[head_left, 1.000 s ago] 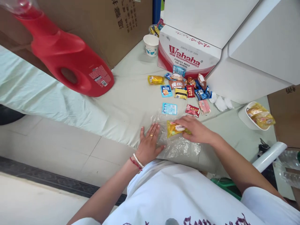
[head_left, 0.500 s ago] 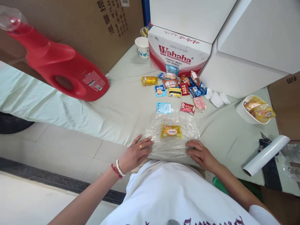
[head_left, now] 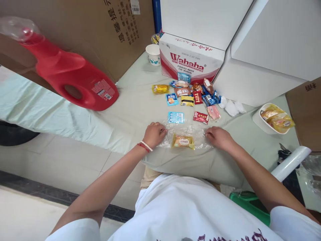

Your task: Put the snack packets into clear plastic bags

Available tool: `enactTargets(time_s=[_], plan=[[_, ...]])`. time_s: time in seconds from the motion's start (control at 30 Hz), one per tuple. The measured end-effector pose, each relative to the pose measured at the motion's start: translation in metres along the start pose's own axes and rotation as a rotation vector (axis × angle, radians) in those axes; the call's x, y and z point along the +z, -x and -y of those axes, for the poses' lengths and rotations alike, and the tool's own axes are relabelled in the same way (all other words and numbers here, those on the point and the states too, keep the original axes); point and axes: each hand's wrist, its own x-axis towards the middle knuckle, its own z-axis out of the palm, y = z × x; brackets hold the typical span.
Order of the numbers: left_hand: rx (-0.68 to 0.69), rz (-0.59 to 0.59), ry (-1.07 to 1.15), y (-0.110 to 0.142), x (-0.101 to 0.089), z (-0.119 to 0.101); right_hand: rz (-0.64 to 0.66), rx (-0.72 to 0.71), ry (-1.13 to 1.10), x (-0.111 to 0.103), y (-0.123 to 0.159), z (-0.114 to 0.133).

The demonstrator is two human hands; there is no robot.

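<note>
Centre of frame: left hand (head_left: pixel 154 134), fingers curled, is pinching the left side of a clear, crinkled plastic sheet (head_left: pixel 200 136); right hand (head_left: pixel 218 138) is gripping its right side likewise. A yellow, rectangular, plastic-wrapped snack (head_left: pixel 183 142) is lying between them, slightly below centre. A flat, light-blue sachet (head_left: pixel 176 117) is resting just above the sheet's upper edge.

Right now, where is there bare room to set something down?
Bare cloth shows between the red bottle and your left hand, and between your right hand and the tub, short of the white wads. It's crowded before the Wahaha box, where snacks bunch up, and between your hands, where the film and yellow packet lie.
</note>
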Motion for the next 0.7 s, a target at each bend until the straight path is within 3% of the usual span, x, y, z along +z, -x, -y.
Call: enactTargets(time_s=[0.13,0.27,0.4,0.47,0.53,0.63,0.7], plan=[[-0.042,-0.070,-0.031,-0.004,0.013,0.000,-0.164,-0.099,0.218,-0.006,-0.034,0.042],[-0.114,-0.160,0.037,0.002,0.014,-0.005,-0.062,-0.139,0.277,0.009,-0.074,0.082],[-0.188,-0.081,0.017,0.000,0.013,-0.009,0.069,-0.011,0.216,0.014,-0.095,0.091],[-0.217,-0.027,0.010,-0.003,0.013,-0.010,0.097,-0.032,0.135,0.007,-0.093,0.089],[-0.236,-0.003,0.005,-0.006,0.013,-0.012,0.035,-0.153,0.122,-0.001,-0.082,0.089],[-0.241,-0.037,-0.012,-0.006,0.015,-0.017,-0.075,-0.374,0.202,-0.006,-0.051,0.097],[-0.232,-0.078,-0.012,-0.003,0.016,-0.018,-0.018,-0.464,0.265,0.000,-0.027,0.104]])
